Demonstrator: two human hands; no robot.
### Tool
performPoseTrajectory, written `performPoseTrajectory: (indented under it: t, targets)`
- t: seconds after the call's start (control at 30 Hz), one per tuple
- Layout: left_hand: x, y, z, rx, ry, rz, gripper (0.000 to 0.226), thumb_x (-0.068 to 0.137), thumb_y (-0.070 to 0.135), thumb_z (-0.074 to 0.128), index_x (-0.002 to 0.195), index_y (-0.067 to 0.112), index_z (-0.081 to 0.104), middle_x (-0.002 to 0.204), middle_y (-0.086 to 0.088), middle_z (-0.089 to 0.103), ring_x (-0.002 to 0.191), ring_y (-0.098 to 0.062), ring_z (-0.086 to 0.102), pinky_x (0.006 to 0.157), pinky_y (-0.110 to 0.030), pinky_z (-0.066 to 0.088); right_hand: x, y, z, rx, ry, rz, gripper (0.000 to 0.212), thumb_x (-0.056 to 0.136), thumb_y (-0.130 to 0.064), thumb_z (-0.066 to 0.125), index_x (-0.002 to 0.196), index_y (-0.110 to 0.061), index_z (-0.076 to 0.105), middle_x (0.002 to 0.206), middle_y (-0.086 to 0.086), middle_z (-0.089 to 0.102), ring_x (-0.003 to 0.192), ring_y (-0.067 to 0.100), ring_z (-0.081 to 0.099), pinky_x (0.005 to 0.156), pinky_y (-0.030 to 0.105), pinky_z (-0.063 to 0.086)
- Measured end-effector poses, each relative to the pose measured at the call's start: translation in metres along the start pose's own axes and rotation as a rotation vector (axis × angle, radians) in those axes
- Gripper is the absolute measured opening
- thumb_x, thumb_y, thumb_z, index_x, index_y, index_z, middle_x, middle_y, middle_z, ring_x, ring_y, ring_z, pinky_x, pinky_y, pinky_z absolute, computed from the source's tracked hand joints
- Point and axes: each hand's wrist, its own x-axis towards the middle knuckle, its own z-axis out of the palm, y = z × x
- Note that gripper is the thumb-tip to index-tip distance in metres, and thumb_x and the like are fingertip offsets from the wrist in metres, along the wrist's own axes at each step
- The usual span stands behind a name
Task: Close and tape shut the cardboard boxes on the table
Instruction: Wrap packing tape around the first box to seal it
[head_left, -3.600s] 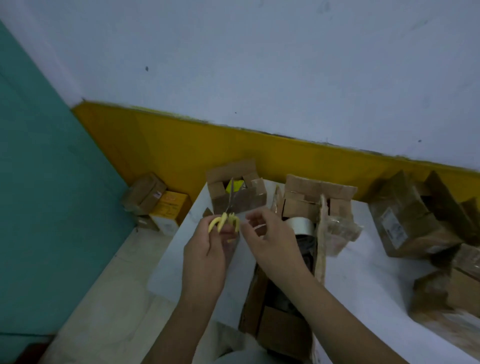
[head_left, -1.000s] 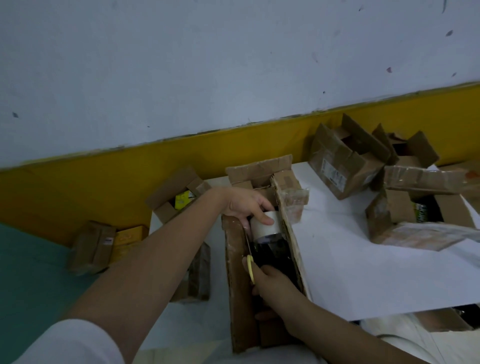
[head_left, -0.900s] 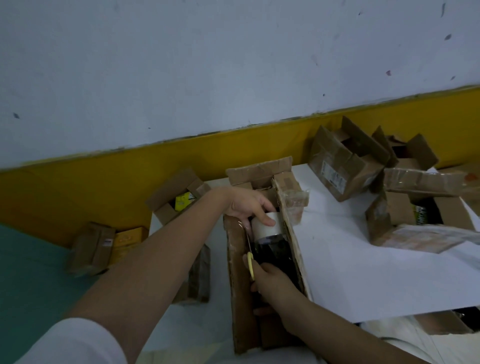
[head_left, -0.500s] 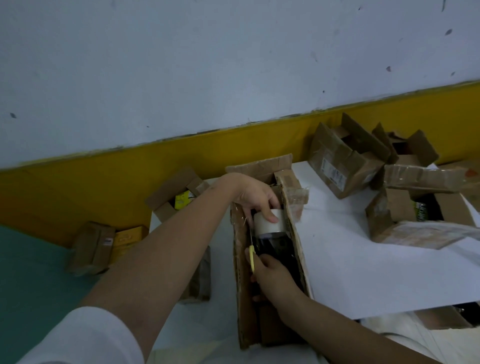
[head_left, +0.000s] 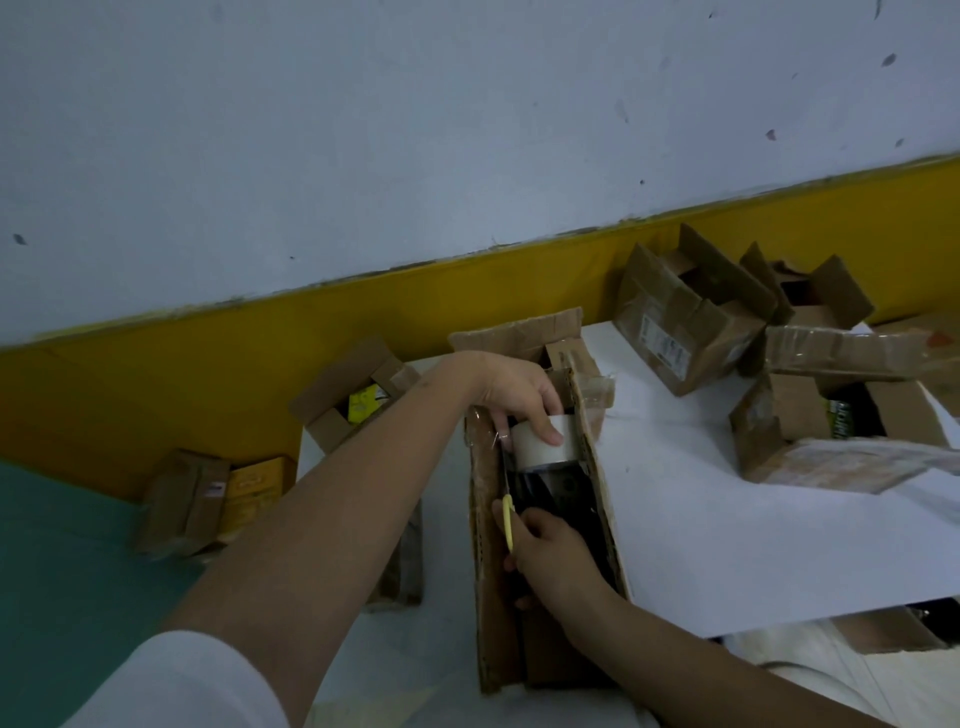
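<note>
Head view: long open box (head_left: 485, 571) stands on the table (head_left: 727, 519), centre frame, flaps up, dark contents inside. Left hand (head_left: 519, 395) reaches across from the left, fingers wrapped over a tape roll (head_left: 543, 447) that sits at the far end of the box opening, between the two side flaps. Right hand (head_left: 550, 551) is down inside the box at the near end, closed around scissors (head_left: 508, 512); yellow handle shows just past the knuckles, blades run along the left flap toward the roll. Blade tips are too dark to tell whether they touch the tape.

Right flap of the box leans outward over the white table top; a strip of clear tape clings to its far corner.

Other boxes, all open:
- small box (head_left: 358, 395) at the far left table corner, something yellow inside
- tilted box (head_left: 680, 332) against the yellow wall band, white label on its side
- box (head_left: 810, 431) at the right, dark item with green print inside, well apart from the hands
- more cardboard behind it, stacked loosely

Off the table, on the green floor (head_left: 67, 571) at left: a brown box (head_left: 182, 499) touching a yellow box (head_left: 254, 488).

White sleeve (head_left: 171, 686) covers the left upper arm.
</note>
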Motion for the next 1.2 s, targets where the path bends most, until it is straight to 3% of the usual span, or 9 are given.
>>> performPoseTrajectory:
  t: [0.2,0.4,0.53,0.6,0.7,0.83,0.9,1.07,1.2]
  targets:
    - [0.003,-0.006,0.002,-0.066,-0.008,-0.011,0.007,0.089,0.016,0.070,0.095,0.019,0.072,0.093,0.000,0.072,0.080,-0.010,0.069,0.082,-0.040,0.060,0.002,0.001,0.002,0.006,0.045,-0.057,0.041,0.097,-0.049,0.052,0.077,-0.014,0.053,0.068,0.001,0.058,0.064,0.013,0.056,0.051,0.022,0.049]
    - [0.006,-0.006,0.003,-0.085,-0.019,-0.007,0.006,0.089,0.016,0.070,0.094,0.019,0.072,0.094,-0.002,0.073,0.084,-0.013,0.071,0.086,-0.045,0.058,0.001,0.003,0.002,0.000,0.065,-0.113,0.037,0.097,-0.041,0.056,0.074,-0.012,0.055,0.059,-0.003,0.058,0.052,0.008,0.052,0.048,0.023,0.045]
    - [0.007,-0.007,0.004,-0.101,-0.018,-0.009,0.008,0.089,0.015,0.070,0.096,0.017,0.072,0.100,-0.005,0.072,0.094,-0.018,0.069,0.087,-0.045,0.058,0.001,0.003,0.003,0.026,0.085,-0.136,0.034,0.099,-0.024,0.054,0.067,-0.014,0.052,0.057,-0.008,0.061,0.047,0.000,0.051,0.048,0.023,0.042]
    - [0.007,-0.008,0.004,-0.106,-0.020,-0.005,0.008,0.089,0.015,0.070,0.097,0.017,0.071,0.102,-0.006,0.072,0.097,-0.019,0.067,0.084,-0.042,0.059,0.000,0.002,0.004,0.051,0.078,-0.138,0.033,0.099,-0.025,0.055,0.067,-0.016,0.053,0.060,-0.007,0.061,0.053,0.005,0.053,0.050,0.024,0.042]
    - [0.005,-0.009,0.005,-0.109,-0.023,0.000,0.009,0.090,0.015,0.068,0.098,0.017,0.070,0.099,-0.003,0.072,0.094,-0.017,0.067,0.077,-0.036,0.058,-0.004,0.000,0.004,0.040,0.049,-0.134,0.033,0.095,-0.043,0.058,0.075,-0.018,0.057,0.066,-0.003,0.059,0.061,0.010,0.055,0.053,0.023,0.048]
    - [-0.001,-0.008,0.002,-0.082,-0.040,0.005,0.011,0.091,0.018,0.068,0.101,0.019,0.071,0.104,-0.005,0.072,0.097,-0.020,0.068,0.086,-0.044,0.057,-0.014,-0.001,-0.005,-0.052,-0.043,-0.047,0.033,0.095,-0.052,0.053,0.094,-0.020,0.060,0.093,0.004,0.064,0.085,0.014,0.062,0.065,0.022,0.056]
    - [-0.008,-0.004,-0.004,-0.050,-0.023,0.007,0.016,0.091,0.020,0.067,0.107,0.017,0.070,0.108,-0.010,0.071,0.093,-0.022,0.070,0.083,-0.042,0.058,-0.026,-0.004,-0.013,-0.076,-0.080,-0.029,0.033,0.095,-0.052,0.052,0.094,-0.020,0.060,0.099,0.007,0.064,0.089,0.015,0.062,0.067,0.022,0.057]
    - [-0.043,0.003,-0.025,-0.085,0.016,0.069,0.024,0.092,0.021,0.067,0.114,0.009,0.067,0.114,-0.017,0.070,0.099,-0.028,0.070,0.087,-0.046,0.058,-0.069,-0.022,-0.035,0.026,-0.149,-0.099,0.025,0.095,-0.040,0.058,0.092,-0.018,0.067,0.082,0.000,0.063,0.076,0.008,0.061,0.064,0.021,0.056]
    - [-0.066,-0.001,-0.025,-0.128,0.129,0.142,0.024,0.095,0.023,0.063,0.115,0.009,0.063,0.118,-0.018,0.068,0.106,-0.036,0.067,0.093,-0.053,0.054,-0.092,-0.045,-0.066,0.233,0.027,-0.354,0.019,0.091,-0.030,0.057,0.091,-0.023,0.074,0.071,-0.003,0.062,0.057,0.003,0.058,0.055,0.023,0.053]
